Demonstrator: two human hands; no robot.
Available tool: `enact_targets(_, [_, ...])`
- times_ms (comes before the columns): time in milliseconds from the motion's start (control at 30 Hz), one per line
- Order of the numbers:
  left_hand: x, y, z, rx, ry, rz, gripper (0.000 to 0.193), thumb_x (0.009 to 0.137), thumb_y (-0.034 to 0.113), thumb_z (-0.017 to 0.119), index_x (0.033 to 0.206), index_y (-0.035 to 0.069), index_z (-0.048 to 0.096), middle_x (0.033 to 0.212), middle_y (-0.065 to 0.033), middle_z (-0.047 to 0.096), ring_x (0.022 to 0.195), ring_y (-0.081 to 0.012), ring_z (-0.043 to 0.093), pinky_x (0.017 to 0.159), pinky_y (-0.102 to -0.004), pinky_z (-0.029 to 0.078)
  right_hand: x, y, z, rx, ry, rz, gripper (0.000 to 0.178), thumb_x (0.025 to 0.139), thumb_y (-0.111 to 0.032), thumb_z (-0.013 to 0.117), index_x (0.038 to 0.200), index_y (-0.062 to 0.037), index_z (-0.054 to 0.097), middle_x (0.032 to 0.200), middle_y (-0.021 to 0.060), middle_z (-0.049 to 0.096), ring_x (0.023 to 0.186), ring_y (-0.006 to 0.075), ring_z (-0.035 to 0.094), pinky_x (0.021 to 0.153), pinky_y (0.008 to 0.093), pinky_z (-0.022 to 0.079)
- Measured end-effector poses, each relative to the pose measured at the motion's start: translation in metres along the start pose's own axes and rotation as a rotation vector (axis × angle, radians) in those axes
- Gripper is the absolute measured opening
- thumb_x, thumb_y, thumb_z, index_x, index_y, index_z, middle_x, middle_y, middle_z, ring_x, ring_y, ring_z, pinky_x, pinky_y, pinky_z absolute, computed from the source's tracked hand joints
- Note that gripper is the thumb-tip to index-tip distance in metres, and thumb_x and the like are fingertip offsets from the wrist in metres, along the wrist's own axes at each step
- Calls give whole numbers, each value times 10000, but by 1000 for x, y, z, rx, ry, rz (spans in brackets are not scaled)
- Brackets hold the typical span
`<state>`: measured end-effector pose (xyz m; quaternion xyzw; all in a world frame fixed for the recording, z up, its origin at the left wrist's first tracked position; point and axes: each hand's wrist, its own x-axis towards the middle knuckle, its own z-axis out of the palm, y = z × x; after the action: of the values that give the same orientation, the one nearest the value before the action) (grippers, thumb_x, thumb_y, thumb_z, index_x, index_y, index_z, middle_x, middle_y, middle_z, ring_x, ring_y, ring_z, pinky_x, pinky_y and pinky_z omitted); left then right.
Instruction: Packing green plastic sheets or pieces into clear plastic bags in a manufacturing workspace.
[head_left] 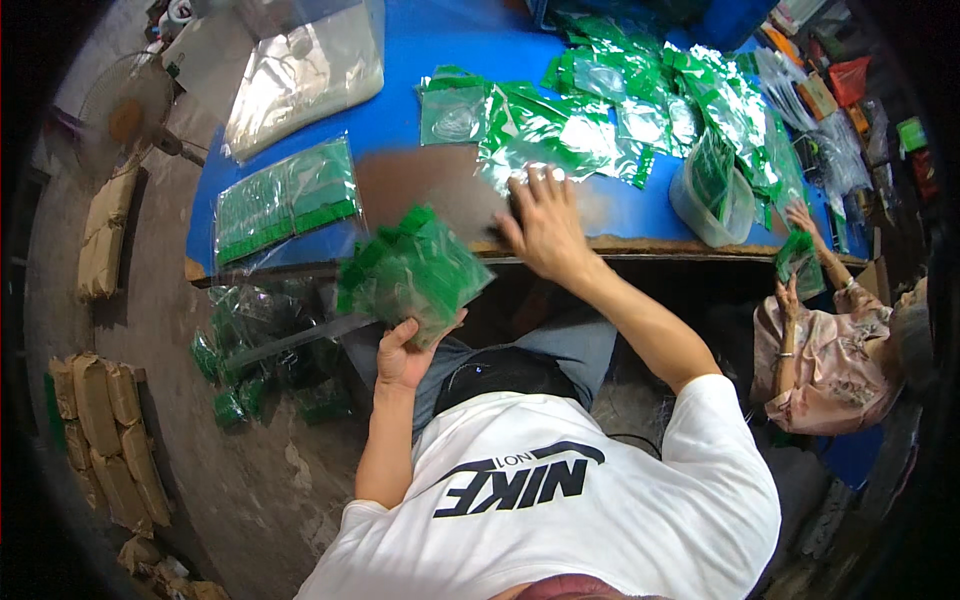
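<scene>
A fanned stack of flat green-and-clear plastic packets (415, 270) is pinched between the thumb and fingers of my left hand (404, 355), just off the table's front edge. My right hand (548, 225) lies palm down over the worn brown patch of the table, fingers spread. Its fingertips reach the near edge of a loose heap of similar shiny packets (550, 125); whether they press on one cannot be made out. On the table's left part lies a larger clear bag (288, 200) with neat rows of green-edged packets inside.
The blue table (420, 30) also bears a pile of clear plastic bags (310, 80) and a translucent tub (712, 205) of packets. At right, a co-worker (830, 350) handles a green packet. Bundled packets (250, 390), brown paper parcels (105, 430) and a fan (125, 110) stand left.
</scene>
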<state>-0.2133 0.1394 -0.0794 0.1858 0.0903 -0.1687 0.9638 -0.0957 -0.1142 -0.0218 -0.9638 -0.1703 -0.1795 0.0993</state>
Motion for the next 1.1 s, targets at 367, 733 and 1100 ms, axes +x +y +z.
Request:
enact_targets(367, [9, -4, -14, 5, 66, 15, 518, 787, -11, 728, 1282, 51, 591, 1251, -80, 644, 1192, -277, 596, 1079, -469, 449, 109, 0, 34, 204, 145, -164, 560, 993, -471, 496, 1361, -50, 517, 1404, 243, 484, 1301, 419, 448, 1074, 556, 343])
enact_targets(733, [-1, 1, -37, -83, 124, 148, 739, 752, 77, 782, 1419, 40, 468, 1473, -118, 494, 1404, -340, 403, 1191, -614, 241, 58, -25, -32, 642, -558, -74, 396, 984, -308, 533, 1260, -30, 592, 1346, 223, 552, 1282, 371, 499, 1091, 503, 373])
enact_targets(1100, [-14, 6, -57, 1, -4, 71, 624, 720, 18, 742, 1321, 74, 580, 1309, -78, 620, 1243, -291, 553, 1117, -458, 385, -18, -5, -8, 326, -136, -367, 711, 803, -325, 774, 1370, -25, 469, 1463, 248, 449, 1393, 399, 398, 1145, 486, 338])
